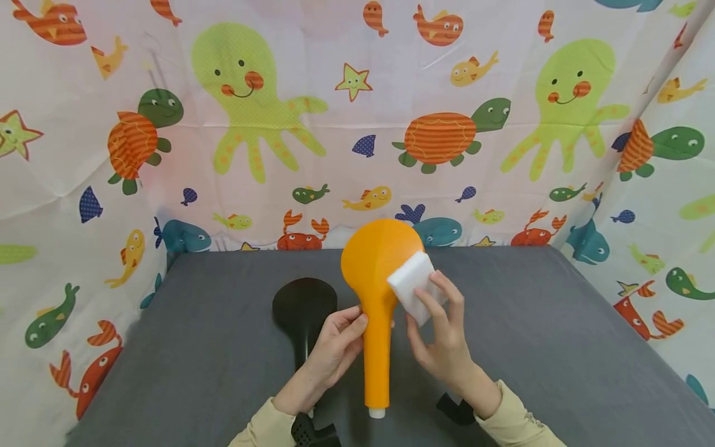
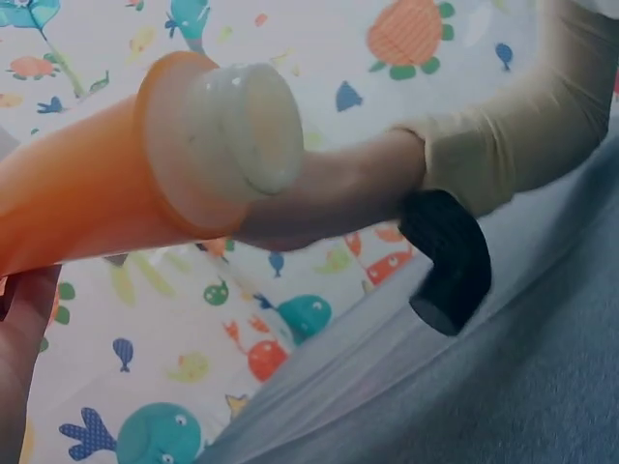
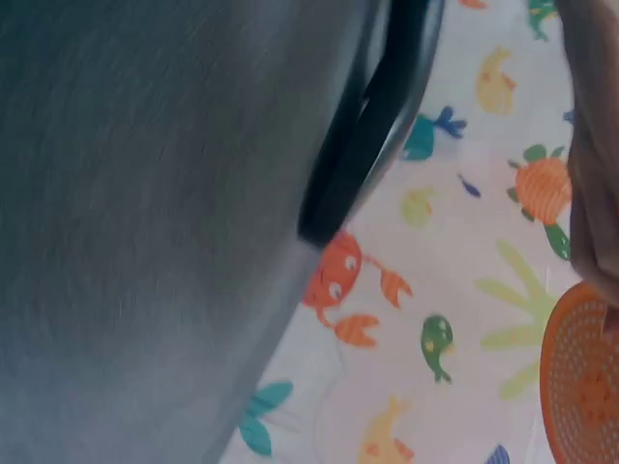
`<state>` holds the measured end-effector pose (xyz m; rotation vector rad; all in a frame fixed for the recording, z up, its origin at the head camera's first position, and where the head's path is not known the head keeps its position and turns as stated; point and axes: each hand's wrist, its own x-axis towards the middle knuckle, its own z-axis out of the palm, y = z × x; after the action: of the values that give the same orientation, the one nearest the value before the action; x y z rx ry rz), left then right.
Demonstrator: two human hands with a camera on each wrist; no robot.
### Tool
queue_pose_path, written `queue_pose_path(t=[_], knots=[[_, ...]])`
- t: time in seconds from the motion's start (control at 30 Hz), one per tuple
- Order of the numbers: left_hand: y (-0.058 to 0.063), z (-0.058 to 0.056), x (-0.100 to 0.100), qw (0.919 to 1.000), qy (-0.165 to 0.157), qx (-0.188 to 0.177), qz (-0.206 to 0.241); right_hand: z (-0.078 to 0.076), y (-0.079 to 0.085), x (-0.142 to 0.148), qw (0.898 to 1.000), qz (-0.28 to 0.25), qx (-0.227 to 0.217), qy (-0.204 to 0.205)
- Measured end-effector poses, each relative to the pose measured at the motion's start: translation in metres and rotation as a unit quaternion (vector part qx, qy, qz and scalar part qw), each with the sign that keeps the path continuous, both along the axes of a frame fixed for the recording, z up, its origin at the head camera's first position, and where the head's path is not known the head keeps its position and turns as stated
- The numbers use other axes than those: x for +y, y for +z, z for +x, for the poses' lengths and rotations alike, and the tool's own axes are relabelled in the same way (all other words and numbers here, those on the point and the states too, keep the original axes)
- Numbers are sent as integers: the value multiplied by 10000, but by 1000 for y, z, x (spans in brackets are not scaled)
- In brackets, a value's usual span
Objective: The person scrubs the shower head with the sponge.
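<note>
Head view: black shower head [image 1: 304, 304] lies on counter [image 1: 223, 347], unheld. Left hand [image 1: 335, 344]: fingers pinch handle of orange shower head [image 1: 381, 304], upright above counter. Right hand [image 1: 447, 338]: fingers grip white sponge [image 1: 411, 279] at head's right edge. Wiping seems in progress; share done or left, cannot tell.

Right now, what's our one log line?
left hand: holds orange round-headed plastic shower head; right hand: holds white foam block; black round-headed shower head: on grey cloth
</note>
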<state>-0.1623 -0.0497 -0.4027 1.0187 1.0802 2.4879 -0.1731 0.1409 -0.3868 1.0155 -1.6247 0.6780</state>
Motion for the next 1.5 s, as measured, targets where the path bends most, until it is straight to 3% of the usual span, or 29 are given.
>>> queue_pose_path(t=[0.1,0.27,0.37,0.5,0.57,0.63,0.77,0.83,0.9,1.1,1.2,1.4,1.5], knots=[[1,0,-1,9997,60,-247,23,7,-7,-1,9985,29,-492,250],[2,-1,-4,9991,27,-434,2,24,-19,2,9877,433,-950,1164],[1,-1,-4,9992,-61,-386,2,30,-18,3,9763,880,-742,1835],[0,-2,-4,9992,-107,-374,75,34,-12,2,9579,1602,-1,2382],[0,-2,-4,9990,-158,-405,121,32,-9,2,9568,1720,315,2324],[-1,-1,-4,9987,-241,-430,126,26,-6,3,9649,1575,355,2071],[-1,1,-3,9980,-433,-462,57,13,-1,5,9891,830,130,1210],[-1,2,-2,9981,-441,-439,22,10,-1,4,9943,487,19,949],[-1,2,-2,9983,-358,-458,-16,13,-4,2,9944,375,-165,976],[-4,0,1,9962,154,-813,-271,41,-17,3,9730,848,-1137,1820],[-8,0,2,9943,309,-966,-321,55,-21,7,9621,1044,-1404,2094],[-19,-4,10,9882,755,-1125,-718,75,-27,20,9433,1460,-2036,2176],[-25,-7,16,9803,952,-1380,-1046,74,-28,30,9460,1475,-2171,1903]])
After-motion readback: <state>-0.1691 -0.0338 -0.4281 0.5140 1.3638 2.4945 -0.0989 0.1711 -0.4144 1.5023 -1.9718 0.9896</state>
